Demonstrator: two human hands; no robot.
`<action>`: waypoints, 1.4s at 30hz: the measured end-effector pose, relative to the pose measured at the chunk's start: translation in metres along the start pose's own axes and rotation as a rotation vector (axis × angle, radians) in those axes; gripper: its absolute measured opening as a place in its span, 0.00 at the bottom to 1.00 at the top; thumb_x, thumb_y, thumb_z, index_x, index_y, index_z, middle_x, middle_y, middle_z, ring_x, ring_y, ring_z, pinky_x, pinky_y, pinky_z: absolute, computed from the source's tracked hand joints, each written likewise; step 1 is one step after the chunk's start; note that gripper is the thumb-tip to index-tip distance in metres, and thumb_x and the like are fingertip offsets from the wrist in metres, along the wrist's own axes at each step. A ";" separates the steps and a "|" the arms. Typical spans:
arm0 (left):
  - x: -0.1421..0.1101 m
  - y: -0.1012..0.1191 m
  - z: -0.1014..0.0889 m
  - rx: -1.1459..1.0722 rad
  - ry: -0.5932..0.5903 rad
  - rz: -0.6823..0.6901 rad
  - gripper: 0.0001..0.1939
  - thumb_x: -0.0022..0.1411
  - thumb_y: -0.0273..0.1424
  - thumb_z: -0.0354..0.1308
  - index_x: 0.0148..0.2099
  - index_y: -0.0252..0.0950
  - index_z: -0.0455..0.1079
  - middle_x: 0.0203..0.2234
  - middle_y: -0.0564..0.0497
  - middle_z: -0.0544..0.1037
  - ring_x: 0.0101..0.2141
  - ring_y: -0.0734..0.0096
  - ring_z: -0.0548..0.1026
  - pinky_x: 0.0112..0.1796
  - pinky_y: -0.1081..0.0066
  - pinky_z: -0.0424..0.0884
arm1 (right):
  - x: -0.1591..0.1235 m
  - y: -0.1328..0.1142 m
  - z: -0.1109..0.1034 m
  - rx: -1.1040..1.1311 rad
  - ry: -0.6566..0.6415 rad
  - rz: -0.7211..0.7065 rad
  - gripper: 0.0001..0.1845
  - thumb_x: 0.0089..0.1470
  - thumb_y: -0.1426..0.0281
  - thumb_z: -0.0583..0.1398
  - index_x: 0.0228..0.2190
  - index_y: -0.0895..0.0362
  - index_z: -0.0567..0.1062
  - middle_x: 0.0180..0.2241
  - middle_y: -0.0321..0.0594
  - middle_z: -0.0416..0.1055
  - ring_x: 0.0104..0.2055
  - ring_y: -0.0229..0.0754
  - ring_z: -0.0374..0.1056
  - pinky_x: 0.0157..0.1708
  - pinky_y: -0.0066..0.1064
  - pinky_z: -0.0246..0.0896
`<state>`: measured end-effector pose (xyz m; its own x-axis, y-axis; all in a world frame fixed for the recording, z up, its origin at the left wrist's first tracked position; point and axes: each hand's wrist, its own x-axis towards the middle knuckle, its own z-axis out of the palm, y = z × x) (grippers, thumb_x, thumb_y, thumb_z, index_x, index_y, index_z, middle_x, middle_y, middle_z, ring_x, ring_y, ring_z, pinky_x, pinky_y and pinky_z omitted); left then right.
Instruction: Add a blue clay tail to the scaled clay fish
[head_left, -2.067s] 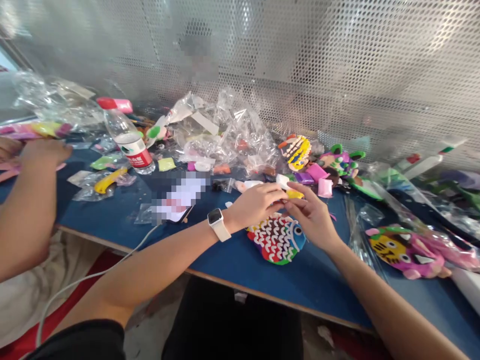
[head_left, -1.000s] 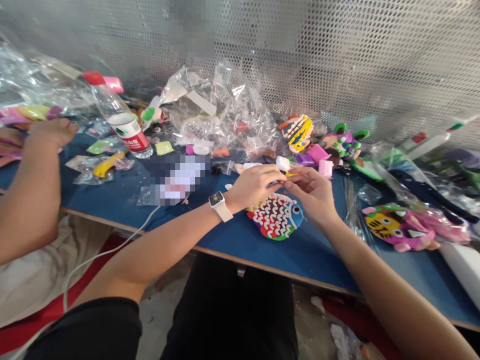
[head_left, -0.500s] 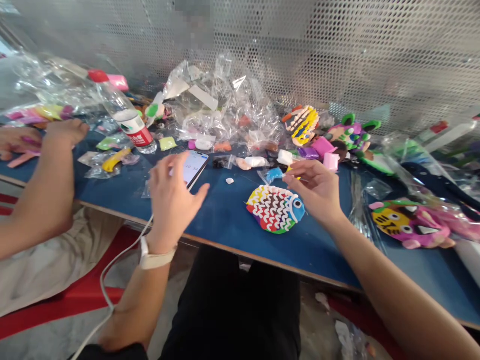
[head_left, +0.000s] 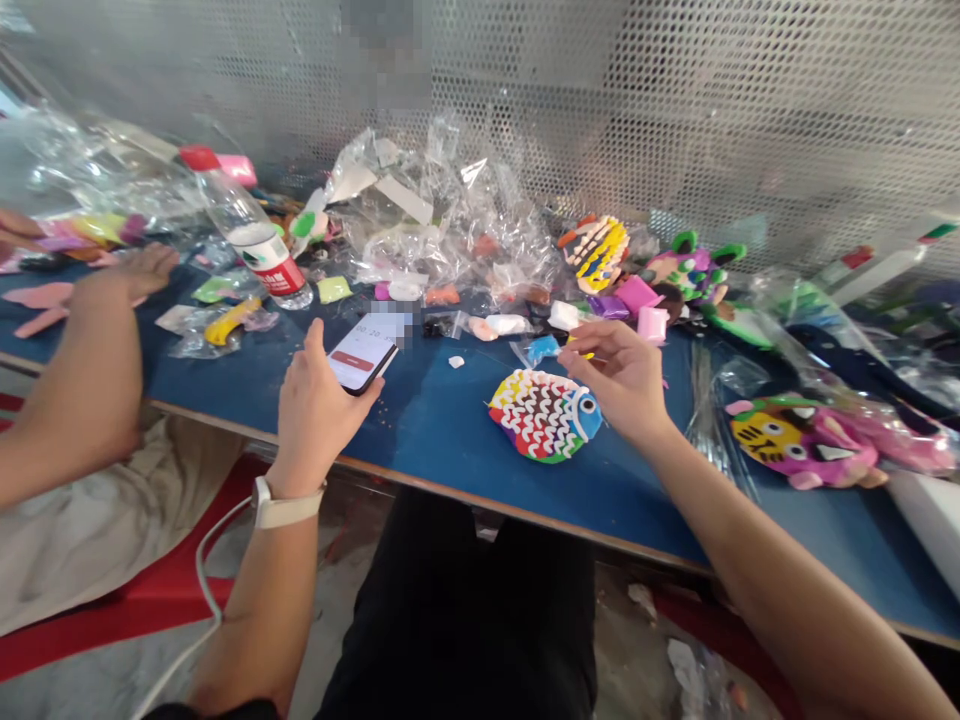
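My left hand [head_left: 319,415] grips a smartphone [head_left: 358,355] by its edges, fingers on the left side and thumb on the right. Its lit screen shows digits and a red button. My right hand [head_left: 619,375] has its thumb and fingertips pinched together just above the head of a colourful clay fish [head_left: 541,415]; anything between the tips is too small to make out. The fish lies flat on the blue table [head_left: 450,450], with white wavy scales and a blue head. Left of it sits a small white lump [head_left: 456,362], and behind it a blue clay packet [head_left: 541,349].
A plastic bottle [head_left: 262,250] with a red cap stands at the back left, beside a heap of clear wrappers [head_left: 450,220]. A pink and yellow clay figure [head_left: 810,440] lies on the right. At far left, a co-worker's arm [head_left: 97,360] rests over pink pieces.
My left hand has taken hold of the phone and brought it nearer, tilting its screen into view. My right hand keeps its pinch by the fish. The co-worker's far hand has shifted up and left.
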<state>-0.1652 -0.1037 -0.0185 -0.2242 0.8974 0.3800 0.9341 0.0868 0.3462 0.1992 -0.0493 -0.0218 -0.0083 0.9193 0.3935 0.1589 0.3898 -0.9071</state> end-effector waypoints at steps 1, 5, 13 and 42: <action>-0.001 0.003 -0.002 0.015 0.012 0.001 0.54 0.63 0.43 0.70 0.80 0.31 0.46 0.64 0.24 0.71 0.64 0.21 0.71 0.59 0.30 0.70 | 0.000 0.000 0.000 -0.004 -0.005 0.000 0.15 0.55 0.61 0.74 0.42 0.50 0.79 0.36 0.38 0.83 0.40 0.46 0.81 0.35 0.38 0.76; -0.006 0.039 -0.006 -0.093 0.129 0.194 0.43 0.67 0.39 0.68 0.76 0.35 0.54 0.66 0.29 0.69 0.67 0.32 0.68 0.65 0.36 0.67 | -0.001 0.002 0.001 -0.019 -0.022 0.002 0.17 0.55 0.60 0.74 0.43 0.51 0.79 0.36 0.39 0.83 0.40 0.47 0.82 0.36 0.39 0.76; 0.020 0.182 0.009 -0.095 -0.198 0.857 0.14 0.73 0.21 0.56 0.58 0.32 0.73 0.47 0.42 0.81 0.46 0.59 0.82 0.46 0.61 0.78 | 0.007 0.010 -0.003 0.086 0.006 0.033 0.23 0.49 0.60 0.77 0.43 0.51 0.77 0.37 0.39 0.85 0.39 0.45 0.81 0.35 0.36 0.76; 0.062 0.164 0.095 -0.304 0.170 1.079 0.09 0.79 0.34 0.58 0.48 0.35 0.76 0.36 0.49 0.83 0.41 0.64 0.82 0.40 0.65 0.71 | 0.028 0.003 -0.012 0.129 -0.105 0.169 0.24 0.45 0.57 0.81 0.39 0.52 0.82 0.34 0.38 0.85 0.34 0.43 0.82 0.29 0.30 0.77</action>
<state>-0.0001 0.0071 -0.0196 0.6010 0.3673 0.7099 0.5612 -0.8263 -0.0477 0.2109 -0.0231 -0.0120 -0.0957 0.9700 0.2233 0.0389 0.2278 -0.9729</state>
